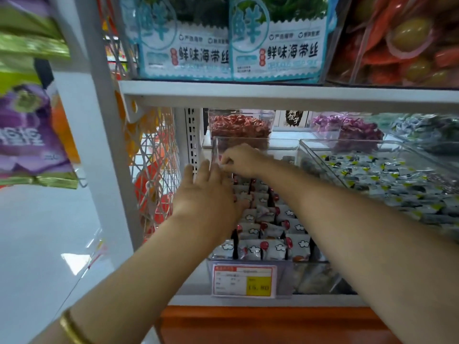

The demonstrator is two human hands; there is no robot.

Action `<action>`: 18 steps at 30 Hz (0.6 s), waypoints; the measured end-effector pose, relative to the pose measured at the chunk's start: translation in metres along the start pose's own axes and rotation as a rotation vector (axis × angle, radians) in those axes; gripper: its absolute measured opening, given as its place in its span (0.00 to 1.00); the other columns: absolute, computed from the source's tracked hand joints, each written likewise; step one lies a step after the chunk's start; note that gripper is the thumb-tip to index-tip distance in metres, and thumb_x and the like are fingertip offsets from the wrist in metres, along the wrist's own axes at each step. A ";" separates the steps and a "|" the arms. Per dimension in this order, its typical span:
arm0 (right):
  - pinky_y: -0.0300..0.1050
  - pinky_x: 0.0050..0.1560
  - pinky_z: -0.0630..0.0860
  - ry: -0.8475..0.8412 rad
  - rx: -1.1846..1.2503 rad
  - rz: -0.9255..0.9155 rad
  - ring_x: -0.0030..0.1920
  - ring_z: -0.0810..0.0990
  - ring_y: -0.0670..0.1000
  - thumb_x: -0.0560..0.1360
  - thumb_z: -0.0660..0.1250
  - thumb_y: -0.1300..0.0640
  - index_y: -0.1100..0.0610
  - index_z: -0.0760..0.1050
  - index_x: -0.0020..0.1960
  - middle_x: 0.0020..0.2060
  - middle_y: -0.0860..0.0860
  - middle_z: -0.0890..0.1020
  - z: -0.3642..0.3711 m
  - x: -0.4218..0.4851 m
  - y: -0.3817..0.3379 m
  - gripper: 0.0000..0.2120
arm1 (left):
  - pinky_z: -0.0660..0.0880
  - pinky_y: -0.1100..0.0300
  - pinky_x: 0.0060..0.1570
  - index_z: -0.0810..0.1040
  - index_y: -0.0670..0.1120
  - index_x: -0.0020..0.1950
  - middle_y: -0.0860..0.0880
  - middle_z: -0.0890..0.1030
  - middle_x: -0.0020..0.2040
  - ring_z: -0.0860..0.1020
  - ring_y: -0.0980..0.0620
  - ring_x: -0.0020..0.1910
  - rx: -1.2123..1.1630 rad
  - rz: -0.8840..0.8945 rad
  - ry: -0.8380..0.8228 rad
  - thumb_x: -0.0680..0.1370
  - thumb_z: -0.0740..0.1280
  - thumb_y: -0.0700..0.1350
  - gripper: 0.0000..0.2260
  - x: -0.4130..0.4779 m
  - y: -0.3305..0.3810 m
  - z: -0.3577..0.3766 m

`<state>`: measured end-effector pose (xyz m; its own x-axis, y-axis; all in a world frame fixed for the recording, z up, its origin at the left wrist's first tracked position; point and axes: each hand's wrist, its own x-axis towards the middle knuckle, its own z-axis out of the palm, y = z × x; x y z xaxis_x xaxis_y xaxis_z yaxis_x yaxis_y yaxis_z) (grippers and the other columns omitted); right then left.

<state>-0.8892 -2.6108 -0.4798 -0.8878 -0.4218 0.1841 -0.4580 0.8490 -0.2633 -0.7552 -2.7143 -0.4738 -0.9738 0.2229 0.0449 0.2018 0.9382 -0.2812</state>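
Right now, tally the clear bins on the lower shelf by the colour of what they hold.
White-red bin: 1
Grey-yellow bin: 1
Red bin: 1
Purple bin: 1
Dark green bin: 1
Total: 5

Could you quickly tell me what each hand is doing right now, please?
Left hand: open, fingers straight, over the snack packets.
Right hand: curled, apparently pinching a small packet.

Single head view, looking forward and down at shelf (273, 94), close, within arm's reach.
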 end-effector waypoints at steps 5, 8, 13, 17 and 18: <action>0.49 0.52 0.70 -0.019 0.027 0.021 0.47 0.73 0.51 0.77 0.57 0.64 0.59 0.73 0.49 0.45 0.50 0.75 -0.001 0.011 0.005 0.06 | 0.43 0.54 0.73 0.49 0.43 0.77 0.45 0.44 0.78 0.42 0.48 0.76 -0.305 0.022 0.168 0.80 0.50 0.60 0.31 -0.005 -0.008 0.017; 0.44 0.46 0.70 0.050 0.107 0.076 0.47 0.74 0.51 0.76 0.57 0.68 0.56 0.71 0.49 0.47 0.51 0.75 0.004 0.020 0.009 0.09 | 0.45 0.56 0.72 0.54 0.42 0.76 0.45 0.46 0.78 0.43 0.48 0.76 -0.390 0.029 0.224 0.80 0.52 0.58 0.30 -0.004 -0.008 0.023; 0.46 0.49 0.74 0.247 -0.024 0.114 0.49 0.76 0.51 0.76 0.60 0.65 0.60 0.76 0.51 0.49 0.53 0.79 0.011 0.031 0.009 0.08 | 0.41 0.61 0.69 0.56 0.41 0.75 0.44 0.46 0.78 0.42 0.49 0.76 -0.429 0.049 0.297 0.80 0.53 0.58 0.29 -0.002 -0.006 0.026; 0.49 0.53 0.72 0.290 -0.340 0.127 0.55 0.73 0.55 0.75 0.65 0.60 0.61 0.77 0.50 0.50 0.55 0.78 0.015 0.038 0.002 0.06 | 0.38 0.62 0.64 0.56 0.41 0.75 0.43 0.48 0.78 0.42 0.49 0.76 -0.445 0.064 0.342 0.80 0.54 0.57 0.29 -0.002 -0.005 0.029; 0.50 0.54 0.71 0.270 -0.371 0.120 0.56 0.72 0.55 0.74 0.66 0.59 0.60 0.77 0.50 0.51 0.55 0.77 0.016 0.039 0.001 0.06 | 0.39 0.62 0.66 0.57 0.41 0.75 0.43 0.48 0.78 0.42 0.49 0.76 -0.452 0.063 0.347 0.80 0.54 0.57 0.29 -0.002 -0.005 0.029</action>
<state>-0.9251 -2.6313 -0.4881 -0.8674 -0.2571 0.4259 -0.2619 0.9639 0.0486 -0.7574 -2.7274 -0.5006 -0.8823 0.2845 0.3750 0.3576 0.9232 0.1411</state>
